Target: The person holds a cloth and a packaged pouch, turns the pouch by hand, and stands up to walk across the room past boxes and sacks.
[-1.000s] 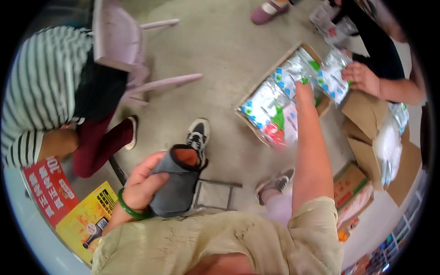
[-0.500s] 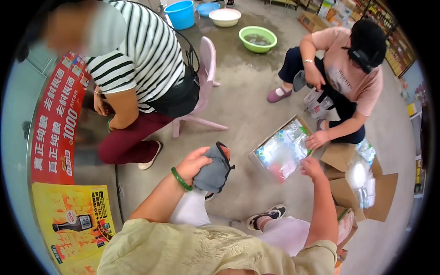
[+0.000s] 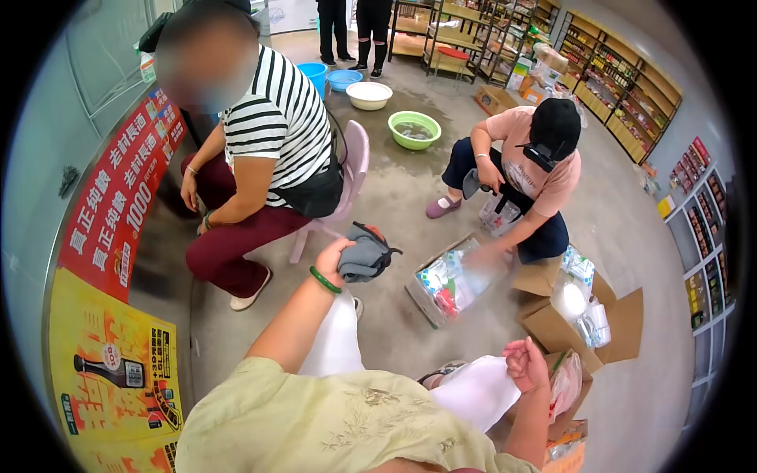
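A grey cloth item with dark edging and a reddish inside (image 3: pixel 366 254) is gripped by my left hand (image 3: pixel 333 260), out in front of my left leg; a green bangle circles that wrist. Over my right knee is my right hand (image 3: pixel 526 364), its fingers curled; whether anything small lies inside them I cannot make out. Beyond it, a shallow carton of clear and blue-printed packets (image 3: pixel 449 285) rests on the floor. A co-worker in a pink shirt (image 3: pixel 512 158) reaches a blurred hand over this carton.
At the left a person in a striped shirt (image 3: pixel 288 118) sits on a pink chair (image 3: pixel 352 169). An open cardboard box (image 3: pixel 623 315) and a bagged box (image 3: pixel 566 386) stand at the right. Basins, including a green one (image 3: pixel 414 143), are farther back.
My right hand has drawn back from the packet carton to my knee. My left hand still holds the grey item. The view has tilted up, showing more of the room.
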The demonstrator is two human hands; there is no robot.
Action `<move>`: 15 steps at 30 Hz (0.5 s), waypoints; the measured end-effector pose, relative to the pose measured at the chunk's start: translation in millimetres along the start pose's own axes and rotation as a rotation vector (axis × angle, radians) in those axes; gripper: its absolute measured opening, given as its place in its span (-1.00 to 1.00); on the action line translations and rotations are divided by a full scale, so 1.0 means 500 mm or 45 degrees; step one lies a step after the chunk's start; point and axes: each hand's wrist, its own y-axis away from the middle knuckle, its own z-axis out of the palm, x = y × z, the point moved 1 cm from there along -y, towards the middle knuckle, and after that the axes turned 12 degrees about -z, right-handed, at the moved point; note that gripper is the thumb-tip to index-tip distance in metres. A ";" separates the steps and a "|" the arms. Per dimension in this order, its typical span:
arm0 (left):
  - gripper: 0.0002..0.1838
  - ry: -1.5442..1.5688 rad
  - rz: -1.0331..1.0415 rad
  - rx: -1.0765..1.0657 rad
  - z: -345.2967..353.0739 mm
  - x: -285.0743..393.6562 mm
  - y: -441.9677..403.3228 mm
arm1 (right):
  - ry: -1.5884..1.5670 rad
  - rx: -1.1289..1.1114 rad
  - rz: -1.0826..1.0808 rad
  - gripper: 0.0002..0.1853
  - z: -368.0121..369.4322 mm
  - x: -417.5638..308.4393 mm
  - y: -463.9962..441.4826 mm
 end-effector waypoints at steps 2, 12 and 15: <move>-0.66 0.079 -0.026 -0.106 0.048 -0.014 0.013 | -0.369 -0.044 -0.051 -0.56 -0.038 0.032 0.025; -0.69 0.009 -0.057 0.064 0.004 -0.009 -0.011 | -0.863 0.030 -0.495 -0.58 -0.087 0.093 0.043; -0.71 0.109 -0.076 0.136 -0.019 -0.024 -0.044 | -0.659 0.126 -0.425 -0.60 -0.081 0.098 0.035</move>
